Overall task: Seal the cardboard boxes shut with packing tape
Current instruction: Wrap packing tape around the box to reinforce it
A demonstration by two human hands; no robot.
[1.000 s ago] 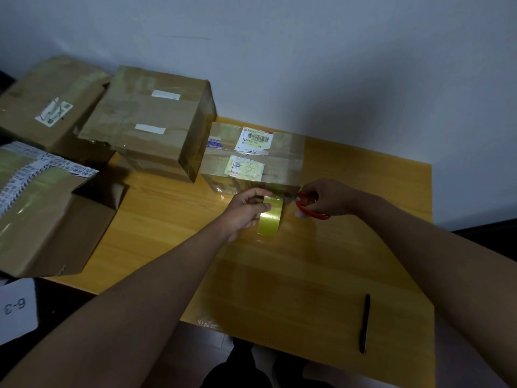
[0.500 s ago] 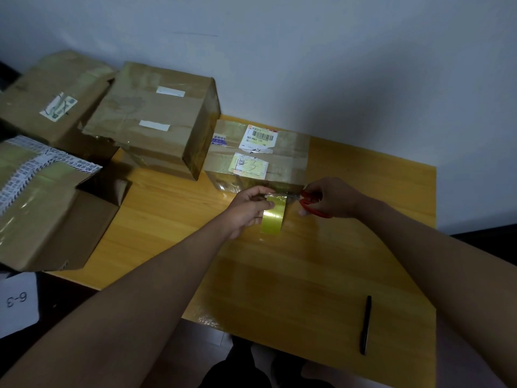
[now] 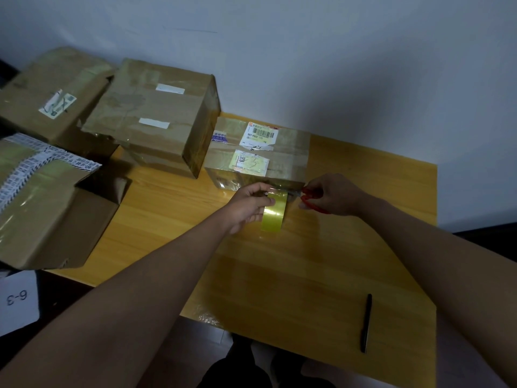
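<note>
item: tape cut at small box [image 3: 260, 152]. left hand [image 3: 247, 207] is gripping the tape roll [image 3: 274, 212], fingers curled round it; right hand [image 3: 333, 196] is pinching the red scissors [image 3: 309, 197]. advice: keep the strip taut, blades square, cutting close to the box's front edge. roll is hanging just below that edge, between both hands.

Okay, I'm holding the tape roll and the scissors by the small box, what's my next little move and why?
Probably close the red scissors across the strip. Your left hand holds the tape roll pulled off the small box, and your right hand has the blades at the stretched tape.
</note>
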